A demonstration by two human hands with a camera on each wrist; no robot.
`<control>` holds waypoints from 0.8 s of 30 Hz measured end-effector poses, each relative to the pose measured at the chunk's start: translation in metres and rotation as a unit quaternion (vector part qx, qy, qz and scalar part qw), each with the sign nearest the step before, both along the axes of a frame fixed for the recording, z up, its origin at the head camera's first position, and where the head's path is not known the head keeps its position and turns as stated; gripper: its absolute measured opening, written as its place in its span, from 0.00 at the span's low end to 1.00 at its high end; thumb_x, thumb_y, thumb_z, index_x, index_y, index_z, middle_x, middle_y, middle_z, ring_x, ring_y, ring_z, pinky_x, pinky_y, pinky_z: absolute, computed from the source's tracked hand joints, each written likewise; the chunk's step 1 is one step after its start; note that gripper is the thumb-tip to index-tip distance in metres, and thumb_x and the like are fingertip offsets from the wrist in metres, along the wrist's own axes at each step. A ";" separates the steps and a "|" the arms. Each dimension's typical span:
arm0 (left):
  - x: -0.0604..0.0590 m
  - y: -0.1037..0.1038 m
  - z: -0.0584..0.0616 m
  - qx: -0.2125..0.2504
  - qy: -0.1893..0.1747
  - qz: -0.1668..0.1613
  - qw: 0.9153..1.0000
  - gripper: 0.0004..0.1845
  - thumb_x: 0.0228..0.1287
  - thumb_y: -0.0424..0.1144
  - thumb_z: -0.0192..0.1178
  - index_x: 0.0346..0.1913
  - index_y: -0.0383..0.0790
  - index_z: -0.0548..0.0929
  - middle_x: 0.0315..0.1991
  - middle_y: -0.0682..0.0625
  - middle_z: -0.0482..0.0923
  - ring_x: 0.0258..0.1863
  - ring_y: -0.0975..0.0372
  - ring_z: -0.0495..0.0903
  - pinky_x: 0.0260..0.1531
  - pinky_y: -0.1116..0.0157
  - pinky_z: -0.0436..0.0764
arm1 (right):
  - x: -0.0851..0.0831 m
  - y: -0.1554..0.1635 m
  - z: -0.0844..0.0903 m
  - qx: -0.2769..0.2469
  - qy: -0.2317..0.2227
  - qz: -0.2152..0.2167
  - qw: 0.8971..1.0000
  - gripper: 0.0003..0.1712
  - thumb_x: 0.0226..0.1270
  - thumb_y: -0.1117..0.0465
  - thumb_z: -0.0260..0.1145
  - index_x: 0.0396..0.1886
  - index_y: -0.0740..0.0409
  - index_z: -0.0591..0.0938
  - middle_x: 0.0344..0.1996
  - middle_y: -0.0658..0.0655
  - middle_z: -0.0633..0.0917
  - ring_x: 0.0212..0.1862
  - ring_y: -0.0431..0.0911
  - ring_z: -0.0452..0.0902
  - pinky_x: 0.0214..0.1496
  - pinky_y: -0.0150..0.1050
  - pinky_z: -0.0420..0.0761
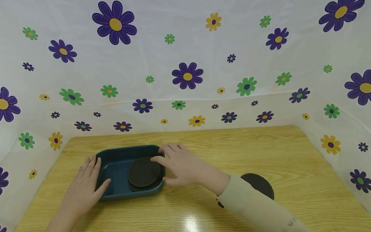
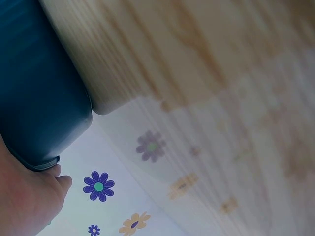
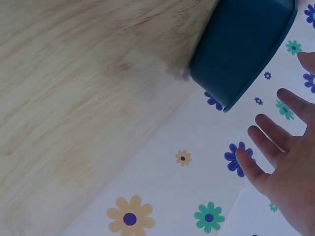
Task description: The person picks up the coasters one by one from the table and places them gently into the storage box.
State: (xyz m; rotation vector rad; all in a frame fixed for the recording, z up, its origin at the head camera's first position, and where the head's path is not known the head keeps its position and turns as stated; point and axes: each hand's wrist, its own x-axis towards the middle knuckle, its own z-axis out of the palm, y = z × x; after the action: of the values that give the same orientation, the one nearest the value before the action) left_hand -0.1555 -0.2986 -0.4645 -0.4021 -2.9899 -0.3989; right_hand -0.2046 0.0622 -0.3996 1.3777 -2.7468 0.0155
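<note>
A dark blue rectangular bin (image 1: 120,196) with rounded corners sits on the left part of the table. Inside its right end, a black round disc (image 1: 144,172) lies over another dark round piece. My left hand (image 1: 84,189) rests at the bin's left end, fingers extended along the rim and thumb out over the inside. The left wrist view shows that hand (image 2: 29,196) right at the bin's rim. Over the bin's right end hovers my right hand (image 1: 184,164), its index finger reaching above the disc. Its fingers (image 3: 268,130) are spread and grip nothing in the right wrist view.
Another black round disc (image 1: 258,184) lies on the wooden table (image 1: 239,148) to the right, partly covered by my right sleeve (image 1: 249,201). A white flower-patterned cloth (image 1: 155,57) encloses the table at the back and sides.
</note>
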 end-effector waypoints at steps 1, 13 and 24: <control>0.000 0.000 0.000 0.000 -0.001 0.000 1.000 0.48 0.81 0.56 0.55 0.84 0.25 0.50 0.85 0.27 0.45 0.86 0.36 0.42 0.86 0.39 0.46 | 0.000 0.003 0.000 -0.001 -0.002 -0.002 1.000 0.39 0.73 0.40 0.67 0.80 0.40 0.69 0.74 0.57 0.73 0.76 0.53 0.68 0.75 0.56 0.75; 0.000 0.000 0.000 -0.002 0.000 -0.001 1.000 0.48 0.81 0.56 0.55 0.84 0.25 0.50 0.85 0.27 0.44 0.86 0.35 0.42 0.85 0.38 0.48 | 0.005 0.043 -0.018 -0.028 -0.002 -0.028 0.999 0.38 0.72 0.42 0.68 0.78 0.44 0.72 0.71 0.59 0.75 0.73 0.56 0.71 0.74 0.58 0.76; -0.001 0.000 -0.001 -0.002 -0.001 0.000 1.000 0.47 0.81 0.56 0.56 0.84 0.25 0.51 0.85 0.27 0.45 0.86 0.35 0.42 0.85 0.38 0.47 | 0.014 0.076 -0.032 -0.019 -0.010 -0.047 0.999 0.38 0.72 0.43 0.69 0.78 0.45 0.71 0.70 0.59 0.76 0.72 0.55 0.72 0.71 0.59 0.78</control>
State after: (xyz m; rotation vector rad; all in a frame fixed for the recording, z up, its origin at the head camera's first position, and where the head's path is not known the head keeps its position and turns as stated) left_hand -0.1562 -0.2989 -0.4651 -0.4011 -2.9929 -0.3942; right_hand -0.1906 0.1382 -0.4315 1.2453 -2.8088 0.0765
